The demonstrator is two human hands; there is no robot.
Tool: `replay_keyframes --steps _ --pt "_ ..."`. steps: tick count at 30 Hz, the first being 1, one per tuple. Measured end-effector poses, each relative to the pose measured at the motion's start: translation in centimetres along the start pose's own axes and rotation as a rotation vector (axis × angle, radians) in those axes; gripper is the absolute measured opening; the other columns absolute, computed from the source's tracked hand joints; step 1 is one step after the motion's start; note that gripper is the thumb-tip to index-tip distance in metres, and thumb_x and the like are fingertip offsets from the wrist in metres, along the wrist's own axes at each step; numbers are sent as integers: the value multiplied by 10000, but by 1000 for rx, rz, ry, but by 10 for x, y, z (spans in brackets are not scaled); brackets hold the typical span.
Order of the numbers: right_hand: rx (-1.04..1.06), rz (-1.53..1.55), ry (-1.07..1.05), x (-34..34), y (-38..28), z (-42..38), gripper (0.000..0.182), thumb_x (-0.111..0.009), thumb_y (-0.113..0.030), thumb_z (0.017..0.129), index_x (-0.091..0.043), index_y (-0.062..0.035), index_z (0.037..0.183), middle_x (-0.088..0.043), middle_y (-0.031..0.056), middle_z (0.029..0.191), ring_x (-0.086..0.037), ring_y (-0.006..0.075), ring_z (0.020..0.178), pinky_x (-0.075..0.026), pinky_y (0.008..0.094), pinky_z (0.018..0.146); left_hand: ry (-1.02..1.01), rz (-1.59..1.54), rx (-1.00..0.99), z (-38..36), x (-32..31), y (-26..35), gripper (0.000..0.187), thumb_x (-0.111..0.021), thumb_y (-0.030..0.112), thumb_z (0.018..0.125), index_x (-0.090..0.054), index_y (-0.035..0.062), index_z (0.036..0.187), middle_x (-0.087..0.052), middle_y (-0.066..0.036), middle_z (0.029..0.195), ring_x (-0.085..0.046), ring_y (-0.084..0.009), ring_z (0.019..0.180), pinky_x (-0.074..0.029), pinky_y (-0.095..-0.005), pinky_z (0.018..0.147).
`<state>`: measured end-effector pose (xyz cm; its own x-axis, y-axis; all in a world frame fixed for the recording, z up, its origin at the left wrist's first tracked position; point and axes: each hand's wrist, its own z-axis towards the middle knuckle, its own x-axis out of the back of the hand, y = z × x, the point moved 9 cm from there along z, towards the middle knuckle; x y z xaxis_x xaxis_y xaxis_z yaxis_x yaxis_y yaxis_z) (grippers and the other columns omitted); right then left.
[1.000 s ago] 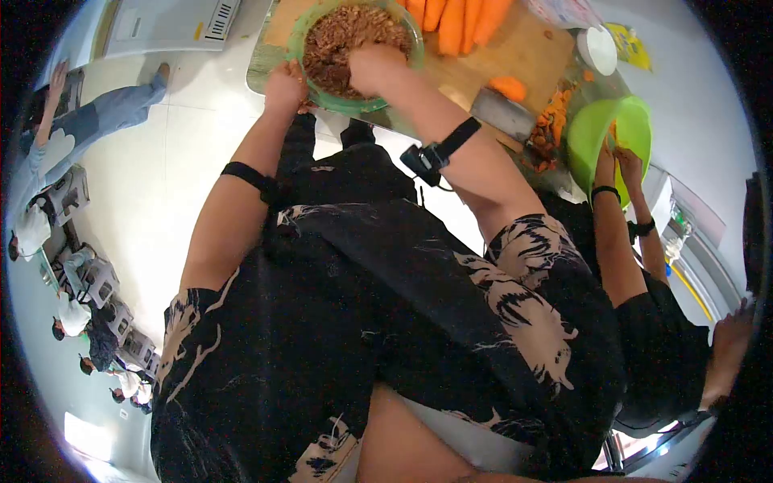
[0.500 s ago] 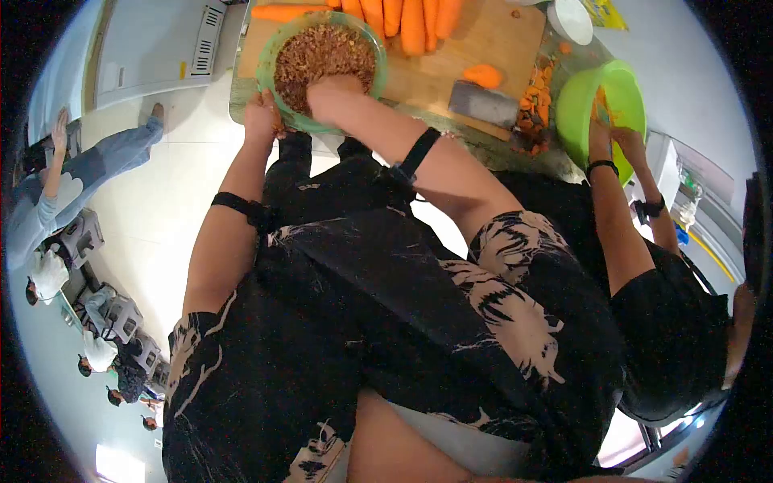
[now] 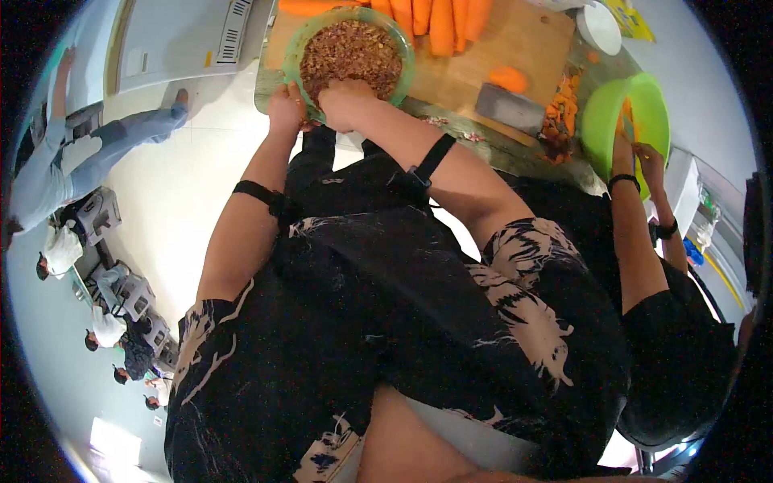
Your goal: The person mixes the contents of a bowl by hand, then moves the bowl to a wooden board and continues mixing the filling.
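Note:
A translucent green bowl (image 3: 408, 63) at the near edge of the table holds a reddish-brown crumbly mixture (image 3: 352, 52) that looks like minced meat. My left hand (image 3: 287, 108) is closed on the bowl's left rim, with the thumb side showing. Inside the near part of the bowl, my right hand (image 3: 346, 101) presses curled fingers into the mince, and its fingertips are hidden there. The bowl stands on the left part of a wooden cutting board (image 3: 451, 84).
Several peeled carrots (image 3: 441, 28) lie behind the bowl. A carrot piece (image 3: 509, 79), a grey block-like object (image 3: 510, 109) and orange scraps (image 3: 561, 109) are to the right. Another person's hand (image 3: 646, 161) works in a bright green basin (image 3: 600, 121). A white bowl (image 3: 600, 30) stands behind.
My right hand has drawn back toward the bowl's near side, and more of the mince shows. The whole view has shifted slightly; my left hand stays on the rim.

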<state>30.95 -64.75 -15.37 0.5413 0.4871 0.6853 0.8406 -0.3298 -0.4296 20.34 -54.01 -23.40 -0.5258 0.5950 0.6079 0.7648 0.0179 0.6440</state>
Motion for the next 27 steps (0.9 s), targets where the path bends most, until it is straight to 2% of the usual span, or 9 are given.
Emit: replay_keyframes --steps 3,7,10,11,14,18,21,24,27 --pt "90 163 182 14 -1 14 445 -655 -188 742 -605 -33 1157 -594 179 1168 -608 340 1065 -514 459 866 -26 19 -76 -3 0 11 416 -403 350 974 -566 -24 890 -612 -298 894 -604 -454 846 -476 -509 750" --pt "-201 164 411 57 33 1 441 -653 -204 741 -614 -50 1152 -629 144 1134 -628 337 1029 -521 470 848 9 -25 -21 -4 -2 -1 418 -411 347 976 -564 -32 887 -596 -307 879 -583 -478 859 -449 -535 762" --pt "-253 59 111 40 30 -13 341 -635 -214 744 -673 -45 1038 -670 138 1064 -644 332 1003 -525 465 835 23 -43 -31 -2 0 3 429 -417 355 976 -568 -36 885 -597 -304 847 -594 -470 846 -450 -535 754" --pt "-240 59 148 28 28 -9 276 -605 -204 744 -699 -42 948 -685 163 1005 -649 337 988 -524 451 837 15 -52 -14 -2 0 2 432 -418 356 976 -569 -38 884 -598 -302 834 -598 -467 841 -453 -534 752" --pt "-100 159 30 6 10 13 376 -618 -202 756 -667 -35 1089 -641 216 1121 -638 351 1025 -507 467 879 -54 -128 115 -27 8 33 434 -421 355 976 -571 -41 882 -601 -294 795 -610 -460 825 -465 -529 744" --pt "-164 270 467 55 30 16 370 -620 -206 756 -671 -48 1087 -662 193 1090 -643 328 1028 -517 460 860 -65 -78 80 -28 8 35 432 -403 338 978 -565 -54 894 -608 -305 815 -609 -464 825 -481 -523 750" --pt "-375 228 276 57 58 1 318 -587 -232 758 -689 -47 995 -676 173 1016 -652 335 966 -528 432 832 -32 -16 -43 -13 0 20 448 -391 351 978 -566 -57 911 -607 -325 879 -598 -476 865 -476 -523 778" --pt "-351 121 47 34 59 -12 331 -614 -237 769 -703 -70 1040 -666 160 1117 -652 285 1031 -525 431 844 -13 73 -111 -17 4 33 464 -390 373 976 -567 -55 936 -600 -339 934 -579 -491 914 -460 -526 809" --pt "-167 151 -40 28 23 -11 359 -595 -209 758 -680 -55 1071 -656 182 1115 -637 339 1034 -509 458 880 -13 110 -45 -17 4 26 466 -390 380 977 -558 -55 959 -600 -336 939 -584 -480 915 -465 -519 799"
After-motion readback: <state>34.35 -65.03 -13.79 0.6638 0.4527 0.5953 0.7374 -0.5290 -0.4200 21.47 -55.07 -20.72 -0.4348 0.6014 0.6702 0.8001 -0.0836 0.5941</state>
